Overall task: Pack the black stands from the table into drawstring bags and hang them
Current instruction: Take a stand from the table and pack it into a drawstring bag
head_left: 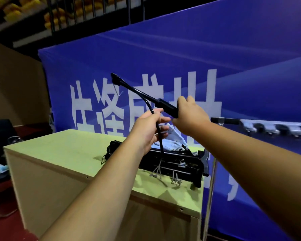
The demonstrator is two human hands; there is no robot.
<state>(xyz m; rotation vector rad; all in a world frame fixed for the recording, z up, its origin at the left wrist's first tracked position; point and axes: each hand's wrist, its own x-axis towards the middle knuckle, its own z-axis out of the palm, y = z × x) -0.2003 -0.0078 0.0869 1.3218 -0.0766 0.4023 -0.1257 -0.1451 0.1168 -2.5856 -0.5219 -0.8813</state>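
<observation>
The only writing is on the blue banner [181, 49] behind the bench [59, 148]: a row of 4 large white Chinese characters [111, 101]. Their lower halves are cut off by the bench. The black stand [165, 106], the left hand [151, 129] and the right hand [189, 115] cover parts of the 3rd and 4th. None can be read with certainty. A further white stroke [233, 185] shows lower right, unreadable.

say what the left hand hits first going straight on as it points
Likely the black stand, its thick handle just beyond the left hand; then the right hand. Depth unclear.
</observation>
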